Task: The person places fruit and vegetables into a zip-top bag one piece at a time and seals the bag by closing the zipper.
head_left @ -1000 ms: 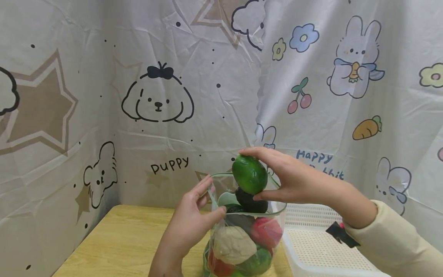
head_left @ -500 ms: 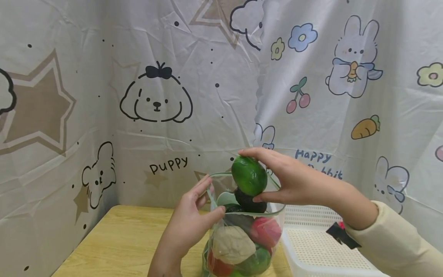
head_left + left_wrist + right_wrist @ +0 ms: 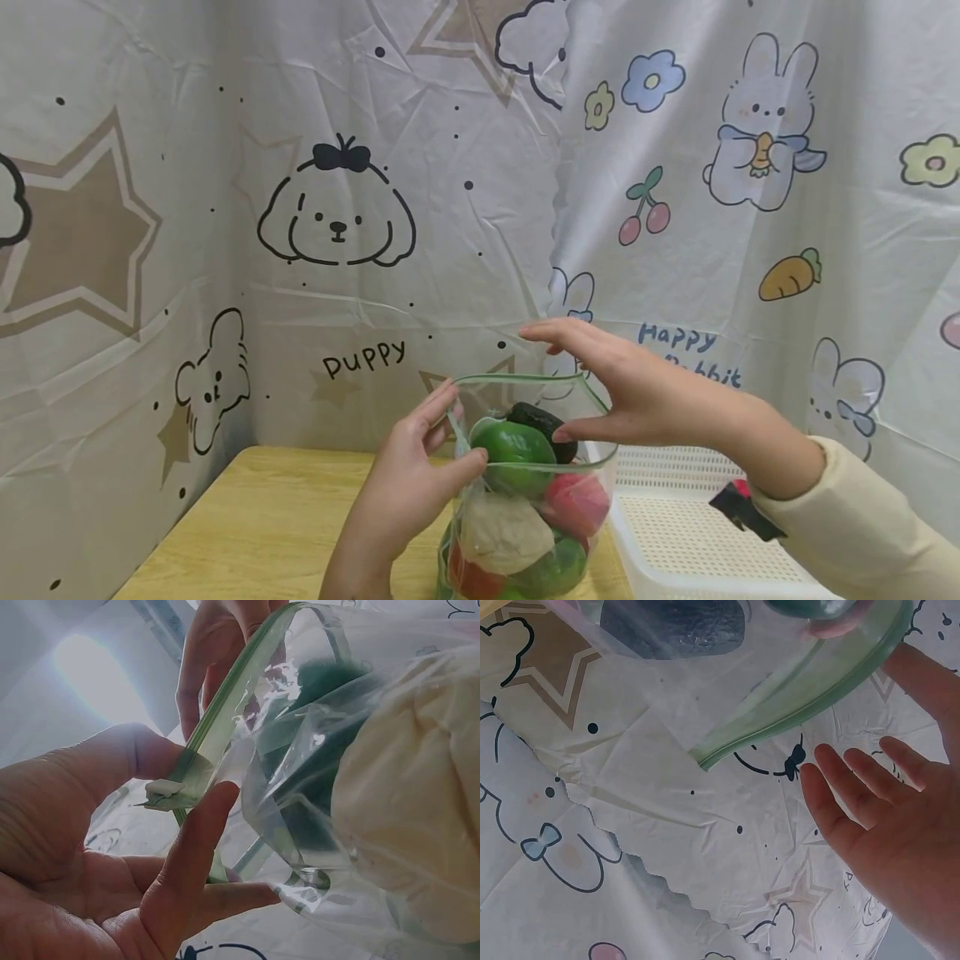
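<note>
A clear zip bag [image 3: 525,378] with a green rim stands upright, its mouth apart. My left hand [image 3: 408,487] holds the bag's left edge, thumb in front and fingers behind; the left wrist view shows the thumb [image 3: 142,754] at the green zip strip. Inside, a glossy green lime-like fruit [image 3: 517,450] lies on top, beside a dark, bumpy avocado-like one [image 3: 537,417]. Below are a beige lump [image 3: 504,533], a pink-red piece [image 3: 577,500] and other red and green produce. My right hand [image 3: 652,387] hovers over the mouth, fingers spread, holding nothing.
A white perforated basket [image 3: 720,583] stands right of the bag on the yellow wooden table [image 3: 277,508]. Behind hangs a printed cloth [image 3: 450,250]. A black strap piece [image 3: 746,510] shows at the right sleeve [image 3: 847,508].
The lime-like fruit has left my right hand and dropped into the bag, landing left of the dark one. The right hand stays in place, now holding nothing. The left hand keeps its hold.
</note>
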A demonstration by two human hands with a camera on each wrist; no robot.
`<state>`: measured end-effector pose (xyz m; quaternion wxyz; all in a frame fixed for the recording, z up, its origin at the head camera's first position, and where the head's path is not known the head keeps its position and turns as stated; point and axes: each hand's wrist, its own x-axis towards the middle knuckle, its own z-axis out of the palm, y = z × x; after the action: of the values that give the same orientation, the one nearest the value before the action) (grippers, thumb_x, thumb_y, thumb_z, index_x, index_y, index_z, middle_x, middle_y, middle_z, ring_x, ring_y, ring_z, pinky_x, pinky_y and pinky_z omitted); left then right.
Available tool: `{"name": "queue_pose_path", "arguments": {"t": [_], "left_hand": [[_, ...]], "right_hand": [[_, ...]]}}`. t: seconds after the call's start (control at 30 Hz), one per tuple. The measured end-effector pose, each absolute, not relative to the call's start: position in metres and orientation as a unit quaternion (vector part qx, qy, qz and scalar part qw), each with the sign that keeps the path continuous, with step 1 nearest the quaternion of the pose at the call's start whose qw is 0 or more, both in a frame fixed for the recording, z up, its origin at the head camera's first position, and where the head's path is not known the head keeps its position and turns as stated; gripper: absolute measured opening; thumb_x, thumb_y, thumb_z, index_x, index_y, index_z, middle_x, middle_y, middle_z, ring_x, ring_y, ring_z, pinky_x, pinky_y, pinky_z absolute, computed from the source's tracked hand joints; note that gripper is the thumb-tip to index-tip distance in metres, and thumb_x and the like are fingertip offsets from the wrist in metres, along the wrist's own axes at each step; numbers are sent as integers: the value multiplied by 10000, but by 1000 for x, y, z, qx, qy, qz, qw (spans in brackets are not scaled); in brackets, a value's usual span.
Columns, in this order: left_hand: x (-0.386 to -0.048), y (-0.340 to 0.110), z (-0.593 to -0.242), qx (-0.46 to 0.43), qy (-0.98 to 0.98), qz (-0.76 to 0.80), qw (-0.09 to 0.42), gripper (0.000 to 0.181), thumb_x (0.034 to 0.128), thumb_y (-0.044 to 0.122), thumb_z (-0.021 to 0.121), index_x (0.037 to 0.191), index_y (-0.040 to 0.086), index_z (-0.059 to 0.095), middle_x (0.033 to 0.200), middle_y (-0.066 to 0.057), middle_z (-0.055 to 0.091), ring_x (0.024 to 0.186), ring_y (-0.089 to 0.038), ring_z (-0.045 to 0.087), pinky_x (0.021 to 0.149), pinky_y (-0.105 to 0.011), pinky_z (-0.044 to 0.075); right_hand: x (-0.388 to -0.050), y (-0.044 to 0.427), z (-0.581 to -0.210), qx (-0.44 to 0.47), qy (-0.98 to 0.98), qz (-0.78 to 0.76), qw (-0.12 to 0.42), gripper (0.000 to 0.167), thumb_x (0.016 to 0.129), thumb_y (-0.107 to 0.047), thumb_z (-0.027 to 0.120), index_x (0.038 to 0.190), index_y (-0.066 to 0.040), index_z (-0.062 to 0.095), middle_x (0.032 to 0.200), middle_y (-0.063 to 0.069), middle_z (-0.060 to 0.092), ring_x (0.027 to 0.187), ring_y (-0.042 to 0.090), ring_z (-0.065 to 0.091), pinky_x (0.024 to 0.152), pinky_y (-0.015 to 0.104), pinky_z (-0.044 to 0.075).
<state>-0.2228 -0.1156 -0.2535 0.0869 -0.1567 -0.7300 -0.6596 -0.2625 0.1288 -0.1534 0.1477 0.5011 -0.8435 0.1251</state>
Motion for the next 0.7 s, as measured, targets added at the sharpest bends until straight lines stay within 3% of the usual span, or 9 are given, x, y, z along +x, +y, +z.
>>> {"name": "queue_pose_path", "arguments": {"t": [0.7], "left_hand": [[-220, -114, -253, -150, -738, -652, 90, 789, 864, 45, 756, 1553, 23, 371, 1659, -21, 270, 1447, -294, 398, 1066, -412, 444]], "right_hand": [[-267, 161, -165, 460, -865, 114, 162, 775, 861, -119, 820, 1521, -161, 415, 1495, 4, 493, 1236, 147, 540, 1021, 429, 514]]}}
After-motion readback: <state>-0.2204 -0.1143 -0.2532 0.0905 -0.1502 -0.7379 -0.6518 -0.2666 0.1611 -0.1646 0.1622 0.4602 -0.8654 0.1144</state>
